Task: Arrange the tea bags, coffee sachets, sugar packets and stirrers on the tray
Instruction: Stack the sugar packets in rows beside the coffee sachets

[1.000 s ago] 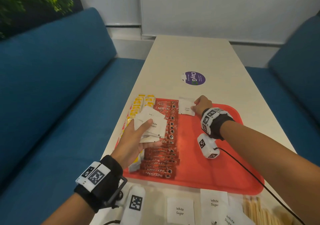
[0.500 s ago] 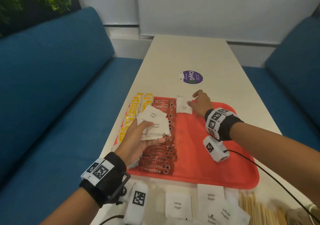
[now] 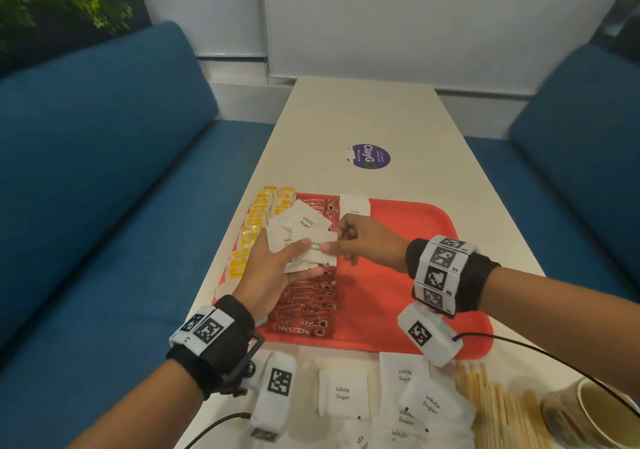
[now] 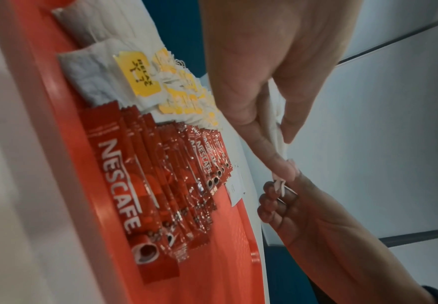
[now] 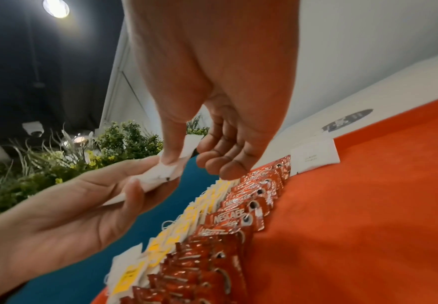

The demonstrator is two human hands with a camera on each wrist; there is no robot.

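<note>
The sugar packets (image 3: 304, 240) sit fanned in your left hand (image 3: 273, 272), just left of centre in the head view, held over the coffee sachets (image 3: 308, 306) with thumb on top and fingers beneath. Your right hand (image 3: 363, 244) has come back from the upper middle of the tray (image 3: 415, 275), where half a second ago it was touching the single packet (image 3: 354, 204) now lying flat beside the top of the coffee row. It now pinches the right edge of the topmost packet in the fan between thumb and forefinger; the right wrist view shows that pinch plainly. So one packet is placed and you look to be drawing off the next, probably to lay it below the first.

Left of the sachets, the tea bags (image 3: 256, 230) run along the tray's left edge. At the bottom of the frame, off the tray, more loose packets (image 3: 343, 393) and the stirrers (image 3: 495, 410) still wait on the table (image 3: 363, 112).
</note>
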